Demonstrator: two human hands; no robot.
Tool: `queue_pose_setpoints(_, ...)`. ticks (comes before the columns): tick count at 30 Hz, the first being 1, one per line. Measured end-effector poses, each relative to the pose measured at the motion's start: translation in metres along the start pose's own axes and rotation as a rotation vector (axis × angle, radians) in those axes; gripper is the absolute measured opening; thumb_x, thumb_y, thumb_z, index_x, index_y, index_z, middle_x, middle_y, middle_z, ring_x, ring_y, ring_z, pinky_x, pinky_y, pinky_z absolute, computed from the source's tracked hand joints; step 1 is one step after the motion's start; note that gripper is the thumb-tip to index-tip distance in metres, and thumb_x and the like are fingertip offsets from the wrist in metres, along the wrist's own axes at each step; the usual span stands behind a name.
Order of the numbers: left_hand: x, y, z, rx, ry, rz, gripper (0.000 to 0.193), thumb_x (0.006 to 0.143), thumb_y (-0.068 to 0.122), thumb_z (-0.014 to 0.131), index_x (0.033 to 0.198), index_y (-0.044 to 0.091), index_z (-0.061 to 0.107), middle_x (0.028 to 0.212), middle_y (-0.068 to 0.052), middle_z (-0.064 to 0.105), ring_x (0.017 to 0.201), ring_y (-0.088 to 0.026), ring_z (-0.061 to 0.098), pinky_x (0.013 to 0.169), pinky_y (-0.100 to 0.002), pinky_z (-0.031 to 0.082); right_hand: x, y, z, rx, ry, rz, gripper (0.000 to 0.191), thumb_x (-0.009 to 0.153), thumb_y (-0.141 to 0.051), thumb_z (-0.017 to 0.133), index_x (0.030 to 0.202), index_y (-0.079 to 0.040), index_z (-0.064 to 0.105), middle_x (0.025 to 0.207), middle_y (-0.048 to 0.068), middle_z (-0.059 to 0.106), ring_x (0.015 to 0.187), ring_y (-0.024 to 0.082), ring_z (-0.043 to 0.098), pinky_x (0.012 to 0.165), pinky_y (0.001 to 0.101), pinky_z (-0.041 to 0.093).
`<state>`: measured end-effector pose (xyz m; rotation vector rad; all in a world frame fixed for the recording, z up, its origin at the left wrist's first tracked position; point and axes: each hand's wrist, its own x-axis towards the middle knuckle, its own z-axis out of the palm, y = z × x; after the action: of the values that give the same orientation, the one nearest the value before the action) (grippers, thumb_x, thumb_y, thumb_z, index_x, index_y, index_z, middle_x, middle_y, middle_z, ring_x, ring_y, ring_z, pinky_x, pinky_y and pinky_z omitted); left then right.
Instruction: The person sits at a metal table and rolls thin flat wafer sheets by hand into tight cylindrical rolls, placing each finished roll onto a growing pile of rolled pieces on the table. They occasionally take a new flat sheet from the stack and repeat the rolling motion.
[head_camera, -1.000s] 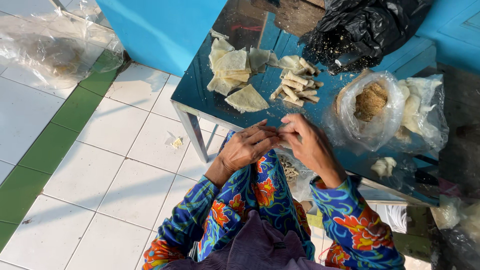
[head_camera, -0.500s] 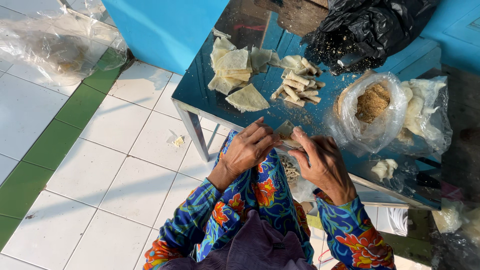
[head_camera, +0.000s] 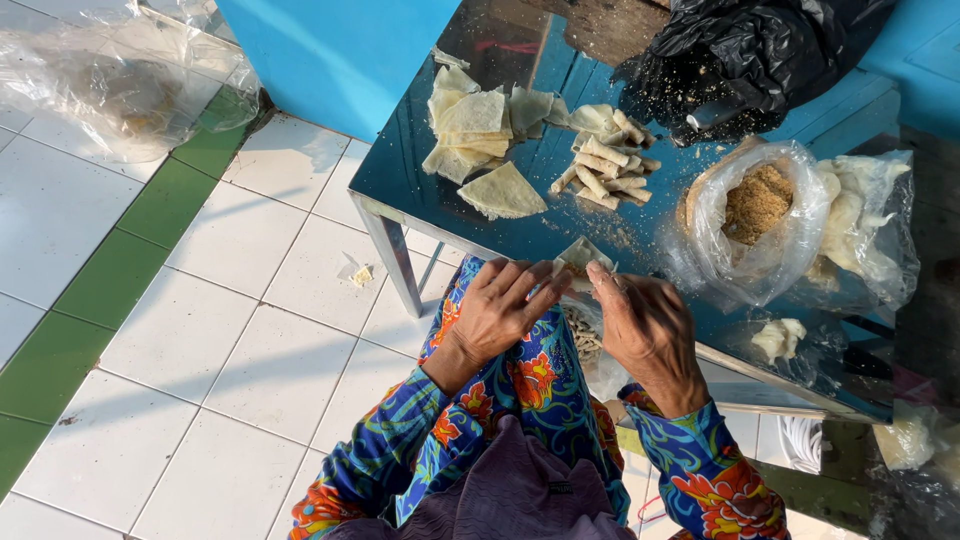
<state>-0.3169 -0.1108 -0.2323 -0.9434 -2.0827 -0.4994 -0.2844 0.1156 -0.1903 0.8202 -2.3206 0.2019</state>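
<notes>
Head view: both hands are working at the near edge of the blue table (head_camera: 420, 170). The left hand (head_camera: 500, 310) and right hand (head_camera: 645, 325) are pinching one pale wrapper piece (head_camera: 583, 255) between fingertips, fingers closed on it from both sides, holding it just above the table edge over the lap. It looks like a fold or roll is being formed; to do it well, the fingers should be keeping even tension on both corners and tucking tightly so the filling is not spilling.

A stack of flat wrappers (head_camera: 470, 130) is lying further back on the table, a single triangle-ish sheet (head_camera: 503, 192) just beside it. Finished rolls (head_camera: 605, 160) are piled to the right of the stack. A clear bag of brown crumbly filling (head_camera: 757, 205) is sitting near the right hand; a black plastic bag (head_camera: 760, 55) behind it. A small scrap (head_camera: 362, 275) is lying on the white floor tiles (head_camera: 200, 340).
</notes>
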Motion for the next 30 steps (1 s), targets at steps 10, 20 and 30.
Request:
queue_pose_setpoints(10,0.006,0.0,0.001,-0.087,-0.08,0.02,0.041,0.091,0.013,0.068,0.131,0.009,0.062,0.127,-0.004,0.067,0.124,-0.02,0.062,0.113,-0.044,0.046,0.008,-0.007,0.0,0.419,-0.051,0.256,0.076,0.092,-0.001,0.073,0.156,0.001,0.032,0.125,0.014,0.071,0.112,0.027,0.069,0.103,0.0393,0.05)
queue_pose_setpoints(20,0.043,0.007,0.017,-0.269,-0.106,-0.312,0.017,0.08,0.012,0.073,0.097,0.013,0.071,0.092,-0.004,0.065,0.095,-0.026,0.062,0.095,-0.046,0.041,0.042,0.015,0.002,0.717,-0.278,0.649,0.08,0.089,0.0,0.073,0.16,-0.012,0.038,0.093,0.014,0.072,0.083,0.022,0.069,0.077,0.0331,0.055)
queue_pose_setpoints(30,0.037,0.011,0.017,-0.022,-0.177,-0.072,0.03,0.083,0.011,0.068,0.112,0.003,0.071,0.099,-0.007,0.064,0.101,-0.023,0.062,0.119,-0.052,0.036,0.019,0.003,0.006,0.303,-0.136,0.337,0.071,0.091,0.005,0.07,0.154,-0.006,0.039,0.103,0.023,0.07,0.091,0.037,0.071,0.078,0.0455,0.057)
